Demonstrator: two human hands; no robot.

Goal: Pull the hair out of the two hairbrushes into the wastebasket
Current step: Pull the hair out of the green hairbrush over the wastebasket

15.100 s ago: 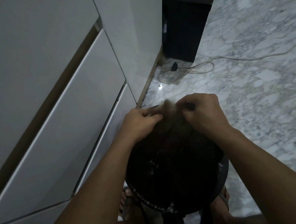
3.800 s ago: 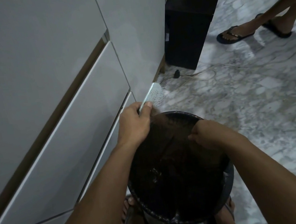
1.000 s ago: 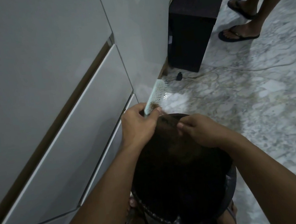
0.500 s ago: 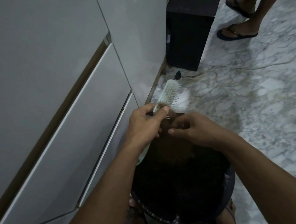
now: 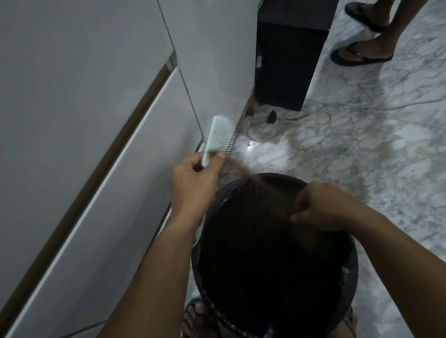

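Observation:
My left hand (image 5: 194,182) grips the handle of a pale green hairbrush (image 5: 220,133), held up above the far left rim of the round black wastebasket (image 5: 351,271). A strand of brown hair (image 5: 248,176) stretches from the bristles down over the basket. My right hand (image 5: 320,207) pinches the other end of that hair over the basket's far right side. More hair hangs below my right hand inside the dark basket. Only one hairbrush is in view.
White cabinet drawers (image 5: 87,158) run along the left. A dark box (image 5: 290,63) stands on the marble floor beyond, with a cable (image 5: 308,116) beside it. Another person's sandalled feet (image 5: 357,54) stand at the upper right. My own feet flank the basket.
My right hand has pulled away from the brush, down and to the right, drawing the hair out in a long strand. My left hand has lifted the brush slightly to the left.

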